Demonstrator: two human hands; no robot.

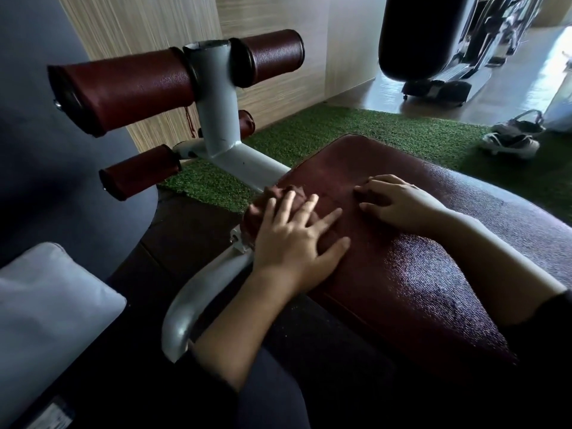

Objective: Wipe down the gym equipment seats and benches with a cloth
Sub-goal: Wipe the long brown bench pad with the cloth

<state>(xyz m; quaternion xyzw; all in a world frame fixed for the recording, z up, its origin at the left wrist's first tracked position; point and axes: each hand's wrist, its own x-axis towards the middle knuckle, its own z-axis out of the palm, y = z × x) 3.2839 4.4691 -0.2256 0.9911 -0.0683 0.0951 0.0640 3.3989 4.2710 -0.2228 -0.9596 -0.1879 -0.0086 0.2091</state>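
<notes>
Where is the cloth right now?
In the head view, the reddish-brown cloth lies under the left hand, on the bench pad's left edge, beside the grey frame tube.

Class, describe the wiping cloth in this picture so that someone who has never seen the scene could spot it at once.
Start at the big dark-red padded bench that fills the middle of the view. At its near-left edge, just above the curved grey metal frame tube, the left hand presses flat on the cloth. It is reddish-brown like the pad, but bunched and wrinkled where the pad is smooth.
</notes>
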